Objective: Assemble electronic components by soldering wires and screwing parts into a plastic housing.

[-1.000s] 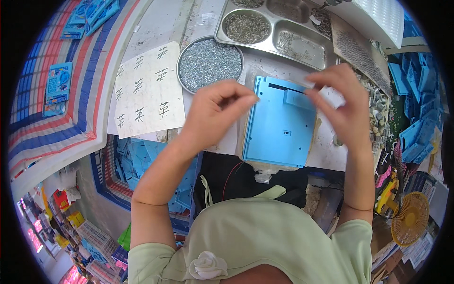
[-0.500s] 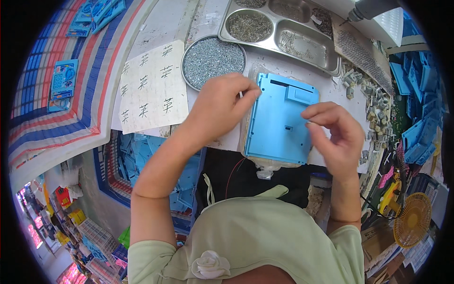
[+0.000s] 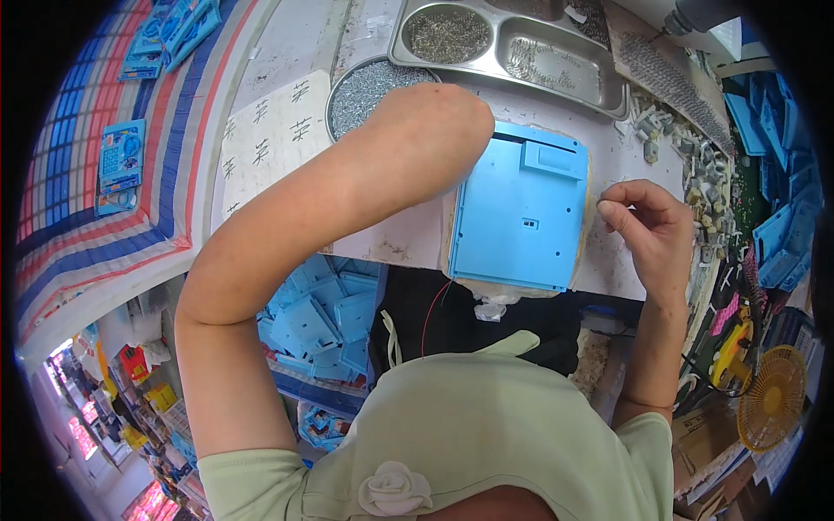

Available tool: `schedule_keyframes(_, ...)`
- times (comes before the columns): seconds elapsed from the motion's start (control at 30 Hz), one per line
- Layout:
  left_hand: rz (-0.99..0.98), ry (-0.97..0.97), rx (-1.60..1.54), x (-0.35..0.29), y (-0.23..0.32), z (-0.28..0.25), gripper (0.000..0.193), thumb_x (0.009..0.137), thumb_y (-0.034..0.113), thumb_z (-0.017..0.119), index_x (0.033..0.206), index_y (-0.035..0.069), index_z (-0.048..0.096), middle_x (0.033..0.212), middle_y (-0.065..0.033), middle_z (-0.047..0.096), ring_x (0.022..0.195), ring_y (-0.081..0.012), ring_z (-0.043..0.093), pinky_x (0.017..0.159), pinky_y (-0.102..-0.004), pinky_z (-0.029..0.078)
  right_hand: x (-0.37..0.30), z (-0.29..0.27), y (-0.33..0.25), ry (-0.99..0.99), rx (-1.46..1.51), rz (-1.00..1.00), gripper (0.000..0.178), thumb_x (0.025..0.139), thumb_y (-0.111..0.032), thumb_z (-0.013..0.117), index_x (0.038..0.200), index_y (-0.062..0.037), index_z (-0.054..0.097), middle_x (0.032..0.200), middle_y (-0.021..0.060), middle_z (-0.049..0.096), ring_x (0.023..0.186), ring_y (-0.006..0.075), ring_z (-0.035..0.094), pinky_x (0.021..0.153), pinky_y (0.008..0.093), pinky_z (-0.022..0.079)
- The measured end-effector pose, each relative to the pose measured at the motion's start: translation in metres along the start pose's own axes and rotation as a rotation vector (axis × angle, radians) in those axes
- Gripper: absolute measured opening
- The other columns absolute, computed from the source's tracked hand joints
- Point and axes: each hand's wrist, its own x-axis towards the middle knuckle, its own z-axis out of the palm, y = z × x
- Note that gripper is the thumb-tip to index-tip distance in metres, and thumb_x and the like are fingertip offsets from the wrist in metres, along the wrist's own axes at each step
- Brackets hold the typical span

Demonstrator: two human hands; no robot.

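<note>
A flat blue plastic housing (image 3: 512,234) lies on the table in front of me, with a raised rectangular part near its top and a small slot at the middle. My left hand (image 3: 456,126) is bent over the housing's upper left corner and the edge of the round bowl. Its fingers are hidden beneath it, so I cannot see whether they hold anything. Just off the housing's right edge is my right hand (image 3: 650,217), thumb and forefinger pinched together. What lies between those fingertips is too small to make out.
A round bowl of small silvery screws (image 3: 360,91) stands at the back, beside a metal compartment tray (image 3: 491,71) of small parts. Grey metal pieces (image 3: 699,195) lie along the right. A paper sheet (image 3: 269,139) is at left; a power tool (image 3: 695,16) hangs at top right.
My left hand has swung up and forward, so its fingers no longer show. My right hand has moved right, off the housing, its fingertips closing together. The view has shifted slightly.
</note>
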Motion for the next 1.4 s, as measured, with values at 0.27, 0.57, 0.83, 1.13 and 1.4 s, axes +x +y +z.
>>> schedule_keyframes(0.27, 0.051, 0.06, 0.08, -0.003, 0.01, 0.004, 0.01, 0.08, 0.004, 0.062, 0.081, -0.002, 0.07, 0.082, -0.0203, 0.069, 0.082, -0.0378, 0.071, 0.073, -0.0464, 0.058, 0.007, 0.018, 0.006, 0.05, -0.337, -0.301, 0.01, 0.082, -0.005, 0.08, 0.089, -0.0018, 0.074, 0.077, 0.0042, 0.069, 0.07, 0.0118, 0.061, 0.063, 0.0256, 0.048)
schedule_keyframes(0.57, -0.199, 0.223, 0.064, -0.007, -0.015, -0.001, 0.018, 0.089, 0.019, 0.068, 0.085, 0.002, 0.07, 0.087, -0.0143, 0.07, 0.082, -0.0354, 0.069, 0.075, -0.0467, 0.054, 0.01, 0.025, 0.028, 0.027, -0.367, -0.51, 0.011, 0.075, -0.004, 0.082, 0.083, -0.0044, 0.074, 0.075, 0.006, 0.067, 0.07, 0.0206, 0.059, 0.063, 0.0319, 0.047)
schedule_keyframes(0.83, -0.41, 0.373, -0.054, -0.042, -0.074, 0.052, 0.016, 0.088, 0.019, 0.071, 0.09, 0.003, 0.07, 0.091, -0.0135, 0.068, 0.09, -0.0354, 0.066, 0.081, -0.0445, 0.052, 0.015, 0.009, 0.033, -0.102, -0.336, -0.612, 0.017, 0.076, -0.003, 0.081, 0.092, -0.0035, 0.078, 0.079, 0.0061, 0.068, 0.074, 0.0186, 0.062, 0.063, 0.0295, 0.047)
schedule_keyframes(1.13, -0.367, 0.645, -0.056, -0.04, -0.08, 0.072, 0.017, 0.092, 0.018, 0.061, 0.088, 0.003, 0.067, 0.088, -0.0168, 0.066, 0.084, -0.0381, 0.065, 0.075, -0.0478, 0.051, 0.105, 0.091, -0.049, -0.059, -0.551, -1.018, 0.009, 0.085, -0.01, 0.071, 0.09, -0.0035, 0.074, 0.08, 0.0088, 0.068, 0.072, 0.0271, 0.064, 0.069, 0.0373, 0.051)
schedule_keyframes(1.4, -0.358, 0.632, -0.217, -0.084, -0.039, 0.056, 0.008, 0.093, 0.009, 0.059, 0.095, 0.001, 0.06, 0.092, -0.0177, 0.06, 0.089, -0.038, 0.06, 0.078, -0.0456, 0.045, 0.188, 0.198, -0.027, -0.338, -1.184, -1.095, 0.018, 0.081, -0.019, 0.062, 0.075, -0.0091, 0.077, 0.082, 0.0085, 0.074, 0.096, 0.0266, 0.064, 0.079, 0.0412, 0.05)
